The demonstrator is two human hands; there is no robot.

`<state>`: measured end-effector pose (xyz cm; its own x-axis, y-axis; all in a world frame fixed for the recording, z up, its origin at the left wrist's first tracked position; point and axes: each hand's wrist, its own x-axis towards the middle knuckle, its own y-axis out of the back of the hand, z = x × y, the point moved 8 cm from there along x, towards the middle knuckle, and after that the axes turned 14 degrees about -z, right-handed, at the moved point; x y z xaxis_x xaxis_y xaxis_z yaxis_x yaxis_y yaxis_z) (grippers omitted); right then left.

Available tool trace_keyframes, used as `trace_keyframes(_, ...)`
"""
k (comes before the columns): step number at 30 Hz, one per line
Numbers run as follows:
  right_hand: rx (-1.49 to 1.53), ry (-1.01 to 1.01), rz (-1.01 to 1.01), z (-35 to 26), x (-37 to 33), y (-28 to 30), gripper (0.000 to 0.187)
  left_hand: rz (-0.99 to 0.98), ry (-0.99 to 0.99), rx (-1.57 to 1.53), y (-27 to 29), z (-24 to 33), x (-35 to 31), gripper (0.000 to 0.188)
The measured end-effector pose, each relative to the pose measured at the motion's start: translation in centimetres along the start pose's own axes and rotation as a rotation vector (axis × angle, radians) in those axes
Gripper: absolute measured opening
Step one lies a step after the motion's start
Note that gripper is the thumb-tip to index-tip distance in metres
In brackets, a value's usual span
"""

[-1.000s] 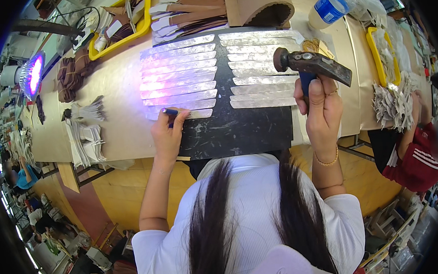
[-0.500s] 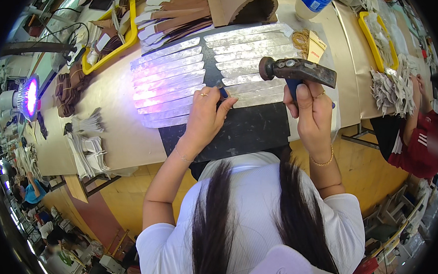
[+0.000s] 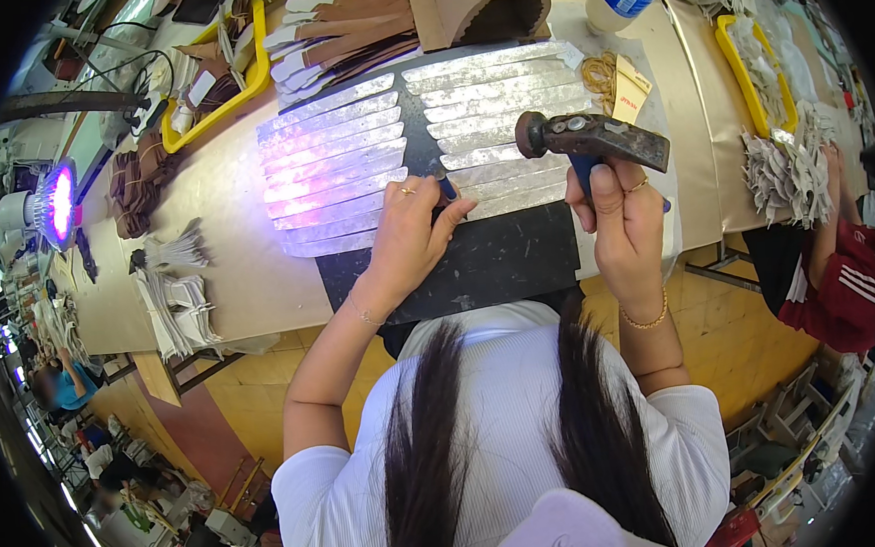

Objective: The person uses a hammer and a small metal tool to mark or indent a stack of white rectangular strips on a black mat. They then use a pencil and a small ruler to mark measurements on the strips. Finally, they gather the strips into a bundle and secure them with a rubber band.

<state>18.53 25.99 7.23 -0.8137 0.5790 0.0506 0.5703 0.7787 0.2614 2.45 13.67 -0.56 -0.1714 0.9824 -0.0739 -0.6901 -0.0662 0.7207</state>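
Pinching is done with the left hand (image 3: 415, 233) on a blue tool (image 3: 446, 187), near the inner ends of the right-hand silvery strips (image 3: 502, 94).
The tool's tip cannot be made out. Beneath the strips, a black mat (image 3: 516, 254) is spread. To the right, a hammer (image 3: 595, 140) is held up, its handle wrapped by the right hand's (image 3: 623, 224) fingers. The tool is probably best kept upright, fingertips clear of its top, and struck squarely.
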Motion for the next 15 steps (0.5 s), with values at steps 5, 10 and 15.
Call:
trace_keyframes(5, 0.019, -0.005, 0.0, 0.3, -0.1, 0.0, 0.027, 0.012, 0.088, -0.353, -0.5, 0.4, -0.1, 0.021)
trace_keyframes(10, -0.02, -0.009, -0.006, 0.2, -0.2, -0.1, 0.031, 0.05, 0.108, -0.331, -1.2, 0.3, -0.3, 0.017)
trace_keyframes(15, -0.022, -0.014, -0.013, 0.4, -0.6, 0.0, 0.031, 0.08, 0.035, -0.275, -1.4, 1.0, -0.6, 0.016)
